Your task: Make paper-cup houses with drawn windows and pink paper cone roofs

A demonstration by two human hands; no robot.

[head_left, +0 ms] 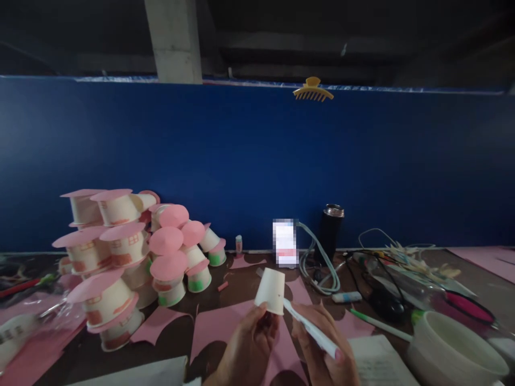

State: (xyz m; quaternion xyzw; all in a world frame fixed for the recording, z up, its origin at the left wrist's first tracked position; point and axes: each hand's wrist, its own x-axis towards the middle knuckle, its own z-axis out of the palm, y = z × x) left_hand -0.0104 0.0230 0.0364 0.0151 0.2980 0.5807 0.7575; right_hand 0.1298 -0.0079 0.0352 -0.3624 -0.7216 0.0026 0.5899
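A plain cream paper cup (270, 289) is gripped from below by my left hand (251, 340), its thumb and fingers around the lower rim. My right hand (325, 343) is closed on a white marker (314, 329) with a pink end. The marker's tip points at the side of the cup, where a small dark mark shows. Beneath my hands lies pink paper (217, 321) with round pieces cut out. To the left are stacked cups (120, 246) with pink round tops and drawn windows and doors.
Behind the cup stand a lit phone (285, 244), a coiled cable (332, 276) and a black bottle (330, 233). A white bowl (454, 354), a green marker (380, 324) and a glue stick (346, 297) are at right. Plastic wrapping (44, 321) lies far left. A blue partition (241, 161) rises behind.
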